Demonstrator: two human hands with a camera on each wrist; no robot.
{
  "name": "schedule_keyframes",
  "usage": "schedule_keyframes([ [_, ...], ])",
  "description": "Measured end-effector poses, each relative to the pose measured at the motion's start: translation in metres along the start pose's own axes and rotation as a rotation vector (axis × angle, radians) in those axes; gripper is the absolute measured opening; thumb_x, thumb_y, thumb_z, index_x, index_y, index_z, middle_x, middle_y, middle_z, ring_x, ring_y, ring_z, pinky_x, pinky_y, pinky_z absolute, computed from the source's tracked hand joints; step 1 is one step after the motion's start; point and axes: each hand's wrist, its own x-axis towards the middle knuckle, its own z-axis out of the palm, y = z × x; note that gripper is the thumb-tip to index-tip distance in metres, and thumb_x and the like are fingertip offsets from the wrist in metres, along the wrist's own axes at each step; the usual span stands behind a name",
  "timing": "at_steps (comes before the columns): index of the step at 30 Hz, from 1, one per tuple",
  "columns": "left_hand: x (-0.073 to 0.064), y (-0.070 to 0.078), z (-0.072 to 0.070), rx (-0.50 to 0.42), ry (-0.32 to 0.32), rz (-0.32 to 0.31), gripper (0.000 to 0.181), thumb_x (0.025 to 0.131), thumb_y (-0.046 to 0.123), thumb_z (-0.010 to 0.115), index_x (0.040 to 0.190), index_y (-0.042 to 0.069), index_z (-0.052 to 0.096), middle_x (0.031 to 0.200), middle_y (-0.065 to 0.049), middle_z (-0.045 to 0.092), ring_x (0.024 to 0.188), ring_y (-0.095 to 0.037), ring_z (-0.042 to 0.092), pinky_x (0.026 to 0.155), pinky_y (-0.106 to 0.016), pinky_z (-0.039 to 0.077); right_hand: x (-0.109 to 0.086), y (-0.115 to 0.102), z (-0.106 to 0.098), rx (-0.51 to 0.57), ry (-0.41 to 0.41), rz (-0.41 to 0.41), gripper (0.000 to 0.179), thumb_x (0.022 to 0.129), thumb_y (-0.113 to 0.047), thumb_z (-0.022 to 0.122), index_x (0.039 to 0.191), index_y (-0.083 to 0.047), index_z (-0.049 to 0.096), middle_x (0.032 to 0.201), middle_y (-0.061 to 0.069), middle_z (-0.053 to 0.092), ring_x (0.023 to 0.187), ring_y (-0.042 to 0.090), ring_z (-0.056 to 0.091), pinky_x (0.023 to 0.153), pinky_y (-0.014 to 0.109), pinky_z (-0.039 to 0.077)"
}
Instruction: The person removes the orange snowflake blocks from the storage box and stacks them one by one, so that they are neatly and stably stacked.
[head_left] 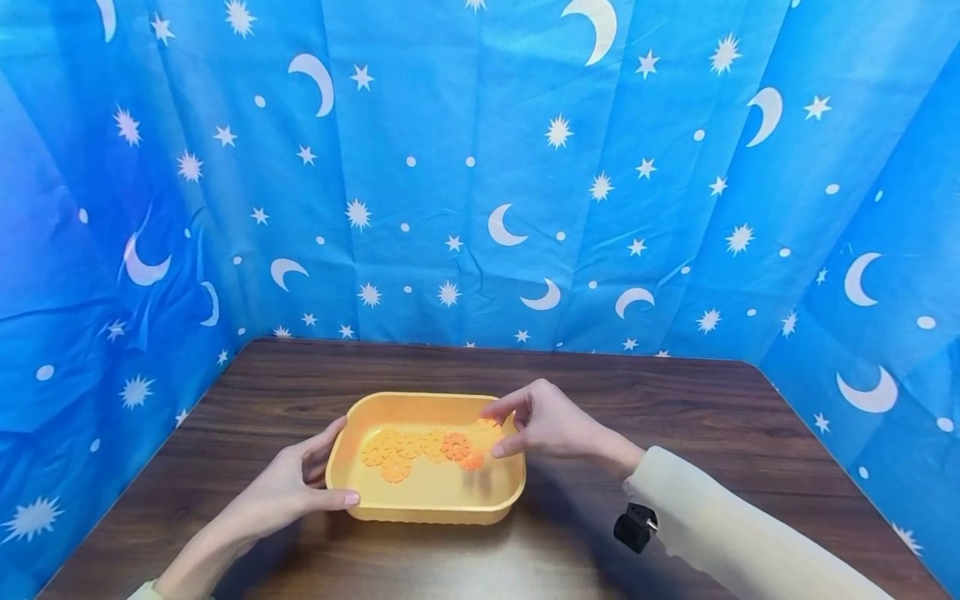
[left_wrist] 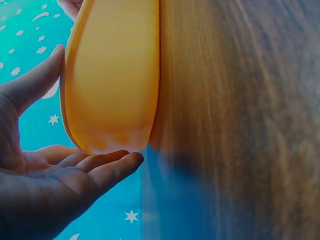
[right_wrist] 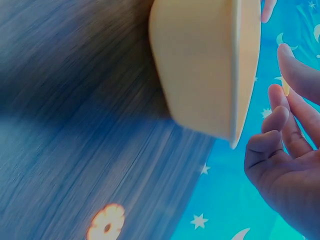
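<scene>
A yellow rectangular plastic basin (head_left: 427, 502) with rounded corners stands on the table. Inside it lie several orange, flower-shaped notched discs (head_left: 410, 447), some overlapping. My left hand (head_left: 281, 483) holds the basin's left end, thumb over the rim and fingers against the outer wall; the left wrist view shows those fingers (left_wrist: 107, 167) nearly straight. Over the basin's right end, my right hand (head_left: 551, 423) pinches a yellowish disc (head_left: 489, 427) between thumb and forefinger. From the right wrist, this disc (right_wrist: 285, 86) appears edge-on as a thin sliver.
Dark wood-grain table (head_left: 675, 408) surrounds the basin. In the right wrist view, a bright orange notched disc (right_wrist: 115, 218) shows against the tabletop. A blue cloth (head_left: 450, 125) with white moons and stars hangs behind and at both sides. A black device (head_left: 635, 527) sits by the right cuff.
</scene>
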Motion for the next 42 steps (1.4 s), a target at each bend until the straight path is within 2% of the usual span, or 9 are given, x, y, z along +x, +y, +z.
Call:
schedule_keyframes([
  [3, 0.0, 0.0, 0.0, -0.011, -0.005, -0.003, 0.11, 0.085, 0.026, 0.09, 0.167, 0.003, 0.02, 0.165, -0.026, 0.034, 0.146, -0.046, 0.042, 0.108, -0.054, 0.049, -0.007, 0.005, -0.005, 0.016, 0.011, 0.022, 0.046, 0.077, -0.01, 0.096, 0.119, -0.001, 0.079, 0.07, 0.001, 0.062, 0.059, 0.013, 0.05, 0.05, 0.022, 0.035],
  [5, 0.0, 0.0, -0.001, -0.006, -0.002, -0.005, 0.11, 0.085, 0.025, 0.091, 0.167, 0.002, 0.021, 0.165, -0.026, 0.035, 0.146, -0.046, 0.043, 0.107, -0.053, 0.049, -0.011, 0.008, -0.009, 0.027, 0.02, 0.029, 0.047, 0.076, -0.01, 0.096, 0.119, 0.0, 0.079, 0.066, 0.001, 0.059, 0.059, 0.014, 0.05, 0.05, 0.022, 0.035],
  [12, 0.001, 0.001, -0.002, -0.013, -0.011, 0.003, 0.113, 0.083, 0.023, 0.093, 0.167, 0.002, 0.021, 0.165, -0.025, 0.035, 0.143, -0.045, 0.047, 0.106, -0.051, 0.05, -0.024, 0.016, -0.017, 0.022, 0.07, 0.028, 0.045, 0.076, -0.01, 0.096, 0.118, -0.003, 0.08, 0.075, 0.003, 0.066, 0.061, 0.017, 0.051, 0.049, 0.023, 0.036],
  [19, 0.0, 0.002, -0.004, -0.003, -0.007, -0.004, 0.112, 0.084, 0.022, 0.092, 0.167, 0.002, 0.02, 0.164, -0.028, 0.035, 0.142, -0.047, 0.047, 0.104, -0.052, 0.053, -0.035, 0.025, -0.023, 0.047, 0.1, 0.093, 0.043, 0.078, -0.009, 0.095, 0.118, -0.004, 0.079, 0.083, 0.005, 0.07, 0.059, 0.02, 0.052, 0.043, 0.023, 0.038],
  [22, -0.001, 0.001, -0.004, -0.002, -0.006, -0.014, 0.113, 0.084, 0.023, 0.092, 0.168, 0.002, 0.019, 0.165, -0.028, 0.033, 0.143, -0.048, 0.046, 0.103, -0.052, 0.053, -0.039, 0.03, -0.025, 0.045, 0.108, 0.105, 0.042, 0.079, -0.008, 0.094, 0.118, -0.004, 0.08, 0.088, 0.004, 0.072, 0.059, 0.02, 0.053, 0.044, 0.023, 0.04],
  [27, -0.001, 0.0, -0.003, -0.02, -0.011, -0.014, 0.112, 0.084, 0.02, 0.091, 0.167, 0.001, 0.019, 0.165, -0.028, 0.033, 0.143, -0.048, 0.045, 0.104, -0.053, 0.052, -0.046, 0.039, -0.028, 0.016, 0.134, 0.123, 0.042, 0.078, -0.007, 0.094, 0.118, -0.004, 0.079, 0.085, 0.003, 0.072, 0.058, 0.019, 0.053, 0.046, 0.023, 0.041],
  [36, -0.001, 0.0, -0.002, -0.029, -0.018, -0.008, 0.111, 0.084, 0.019, 0.091, 0.167, 0.001, 0.019, 0.164, -0.029, 0.033, 0.144, -0.049, 0.043, 0.105, -0.053, 0.052, -0.06, 0.066, -0.036, -0.004, 0.166, 0.14, 0.044, 0.081, -0.008, 0.092, 0.121, 0.0, 0.077, 0.1, 0.006, 0.077, 0.077, 0.022, 0.061, 0.06, 0.025, 0.052],
  [42, 0.0, 0.001, -0.001, -0.016, -0.019, -0.002, 0.112, 0.084, 0.019, 0.091, 0.167, 0.001, 0.019, 0.164, -0.029, 0.034, 0.145, -0.048, 0.042, 0.105, -0.053, 0.051, -0.071, 0.085, -0.043, 0.008, 0.179, 0.184, 0.045, 0.083, -0.01, 0.091, 0.123, 0.002, 0.075, 0.098, 0.008, 0.073, 0.078, 0.025, 0.06, 0.059, 0.026, 0.052],
])
